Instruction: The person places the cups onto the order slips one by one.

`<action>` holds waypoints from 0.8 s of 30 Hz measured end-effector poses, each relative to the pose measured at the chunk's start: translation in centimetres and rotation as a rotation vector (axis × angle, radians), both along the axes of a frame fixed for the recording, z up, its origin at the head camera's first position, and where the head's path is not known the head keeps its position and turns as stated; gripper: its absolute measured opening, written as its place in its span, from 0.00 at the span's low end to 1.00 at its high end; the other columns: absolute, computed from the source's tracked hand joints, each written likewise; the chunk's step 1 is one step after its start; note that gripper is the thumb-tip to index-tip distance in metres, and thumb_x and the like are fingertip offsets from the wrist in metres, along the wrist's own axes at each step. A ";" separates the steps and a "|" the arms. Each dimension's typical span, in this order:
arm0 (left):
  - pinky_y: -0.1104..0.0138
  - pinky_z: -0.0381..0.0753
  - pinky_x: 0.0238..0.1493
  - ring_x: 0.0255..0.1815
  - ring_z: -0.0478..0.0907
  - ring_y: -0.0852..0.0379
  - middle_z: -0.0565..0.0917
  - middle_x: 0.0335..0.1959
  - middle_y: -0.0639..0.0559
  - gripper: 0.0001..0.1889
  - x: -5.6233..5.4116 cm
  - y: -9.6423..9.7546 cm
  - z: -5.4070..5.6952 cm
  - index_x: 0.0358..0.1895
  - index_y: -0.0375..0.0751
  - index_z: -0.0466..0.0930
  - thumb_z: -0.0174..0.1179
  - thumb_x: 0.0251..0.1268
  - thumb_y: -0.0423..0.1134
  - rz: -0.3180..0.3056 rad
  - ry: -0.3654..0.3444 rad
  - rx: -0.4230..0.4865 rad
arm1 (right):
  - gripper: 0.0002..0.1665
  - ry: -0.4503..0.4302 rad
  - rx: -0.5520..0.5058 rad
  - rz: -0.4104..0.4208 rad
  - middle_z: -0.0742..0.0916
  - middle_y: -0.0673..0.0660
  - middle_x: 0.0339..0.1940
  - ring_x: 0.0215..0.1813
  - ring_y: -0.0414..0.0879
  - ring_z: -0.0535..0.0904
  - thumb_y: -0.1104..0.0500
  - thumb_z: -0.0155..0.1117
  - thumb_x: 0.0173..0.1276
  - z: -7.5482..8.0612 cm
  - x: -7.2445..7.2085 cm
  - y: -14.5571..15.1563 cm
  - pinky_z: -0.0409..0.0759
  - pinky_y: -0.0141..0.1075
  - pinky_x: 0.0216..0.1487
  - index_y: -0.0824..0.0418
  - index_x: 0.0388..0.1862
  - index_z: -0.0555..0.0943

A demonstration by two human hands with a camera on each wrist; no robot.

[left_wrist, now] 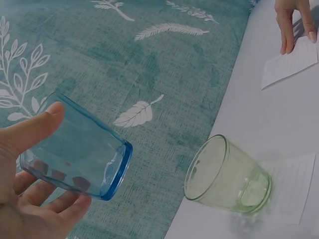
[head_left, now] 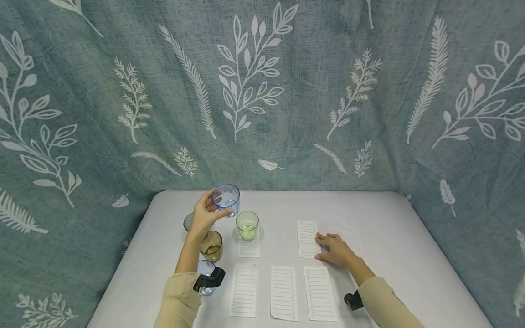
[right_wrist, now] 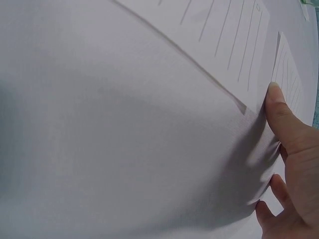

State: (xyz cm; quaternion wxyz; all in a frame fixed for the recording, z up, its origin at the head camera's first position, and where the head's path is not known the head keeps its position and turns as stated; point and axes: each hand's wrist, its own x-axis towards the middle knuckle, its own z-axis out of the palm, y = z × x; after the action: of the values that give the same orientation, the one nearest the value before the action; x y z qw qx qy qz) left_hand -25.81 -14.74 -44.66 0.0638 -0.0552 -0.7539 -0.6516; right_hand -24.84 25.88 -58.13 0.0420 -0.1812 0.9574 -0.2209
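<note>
My left hand [head_left: 205,214] grips a clear blue glass [head_left: 226,200] by its side, thumb and fingers curled round it, above the back of the table. In the left wrist view the blue glass [left_wrist: 79,149] lies tilted in the hand. Just to its right stands a green glass [head_left: 248,226], over the top of a lined paper slip [head_left: 249,249]. At the right edge of another lined paper slip [head_left: 307,239], my right hand [head_left: 337,249] rests with its fingertips on the border and its thumb by the lower corner.
An amber glass [head_left: 211,246], a grey glass [head_left: 188,222] and a second blue glass [head_left: 208,291] stand along the left, partly hidden by the left arm. Three lined slips [head_left: 243,290] lie in a front row. A leaf-patterned curtain [head_left: 262,164] hangs behind the white table [head_left: 369,214].
</note>
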 end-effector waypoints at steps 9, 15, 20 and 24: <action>0.54 0.66 0.66 0.64 0.67 0.38 0.68 0.65 0.33 0.42 -0.8 2.1 -0.9 0.69 0.30 0.57 0.70 0.49 0.27 -0.052 -0.010 0.037 | 0.43 -0.015 0.012 -0.003 0.72 0.65 0.66 0.65 0.72 0.62 0.43 0.69 0.55 0.0 -0.1 0.0 0.62 0.67 0.59 0.69 0.61 0.73; 0.55 0.66 0.66 0.64 0.66 0.37 0.68 0.65 0.33 0.42 -1.0 3.8 -1.6 0.68 0.29 0.58 0.69 0.48 0.26 -0.082 -0.045 0.084 | 0.41 -0.033 0.057 -0.025 0.71 0.63 0.67 0.66 0.70 0.62 0.46 0.70 0.54 0.1 0.0 -0.2 0.63 0.65 0.60 0.68 0.62 0.72; 0.53 0.65 0.67 0.65 0.65 0.36 0.66 0.65 0.31 0.42 -0.6 5.2 -1.0 0.69 0.28 0.57 0.69 0.48 0.25 -0.126 -0.062 0.108 | 0.41 -0.029 0.060 -0.016 0.71 0.64 0.67 0.66 0.70 0.62 0.46 0.70 0.55 0.0 -0.1 -0.1 0.63 0.66 0.60 0.69 0.62 0.72; 0.52 0.67 0.65 0.64 0.66 0.34 0.66 0.65 0.29 0.41 0.1 6.5 0.3 0.68 0.26 0.57 0.67 0.49 0.25 -0.160 -0.065 0.088 | 0.40 -0.024 0.056 -0.014 0.71 0.64 0.67 0.66 0.70 0.62 0.47 0.70 0.55 0.1 0.0 0.0 0.63 0.66 0.60 0.69 0.61 0.72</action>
State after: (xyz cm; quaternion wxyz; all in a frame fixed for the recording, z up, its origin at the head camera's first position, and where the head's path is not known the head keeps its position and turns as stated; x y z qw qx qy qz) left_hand -25.67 -8.28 -44.41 -0.0107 -0.0910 -0.7193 -0.6886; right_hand -24.88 25.86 -58.08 0.0567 -0.1705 0.9639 -0.1964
